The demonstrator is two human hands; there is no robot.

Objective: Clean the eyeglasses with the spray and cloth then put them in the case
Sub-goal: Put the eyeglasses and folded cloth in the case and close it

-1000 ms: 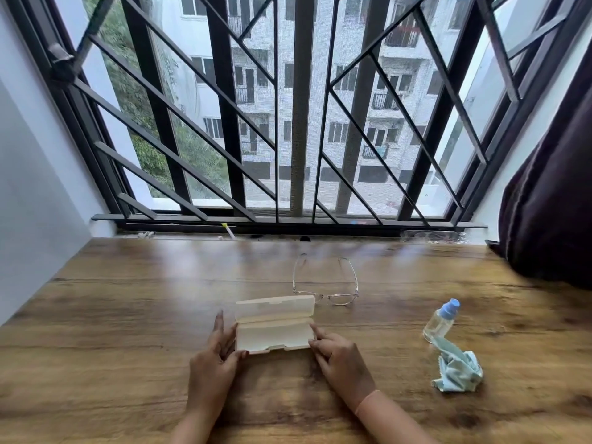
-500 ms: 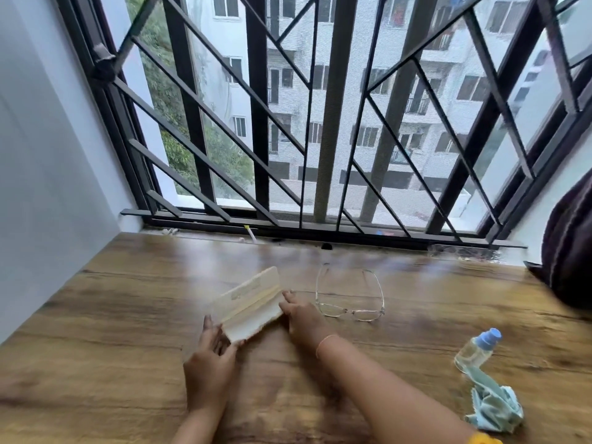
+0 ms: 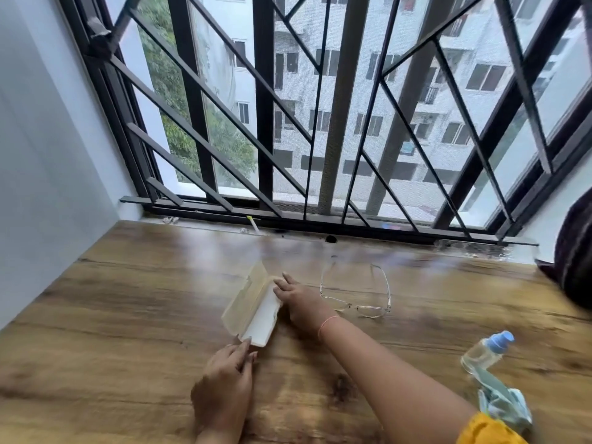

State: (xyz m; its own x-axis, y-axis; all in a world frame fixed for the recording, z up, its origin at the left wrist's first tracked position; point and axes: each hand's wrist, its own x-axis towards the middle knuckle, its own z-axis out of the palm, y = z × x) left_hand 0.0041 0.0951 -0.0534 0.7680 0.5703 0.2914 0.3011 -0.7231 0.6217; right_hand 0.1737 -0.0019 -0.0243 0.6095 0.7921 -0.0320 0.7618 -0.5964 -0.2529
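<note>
An open cream glasses case (image 3: 253, 307) lies slantwise on the wooden table (image 3: 128, 299), lid raised toward the left. My left hand (image 3: 226, 381) touches its near end with the fingertips. My right hand (image 3: 302, 301) rests against its far right side. Thin clear-framed eyeglasses (image 3: 358, 294) lie unfolded just right of my right hand, lenses toward me. A small clear spray bottle (image 3: 485, 352) with a blue cap lies at the right, and a crumpled pale blue cloth (image 3: 504, 403) sits right below it.
A barred window (image 3: 320, 123) with a dark sill runs along the table's far edge. A white wall (image 3: 48, 155) bounds the left side. A dark curtain (image 3: 576, 251) hangs over the table's right end.
The case has been turned from square-on to slanted and shifted left. My right hand moved up along its far side. The camera has swung left and come closer.
</note>
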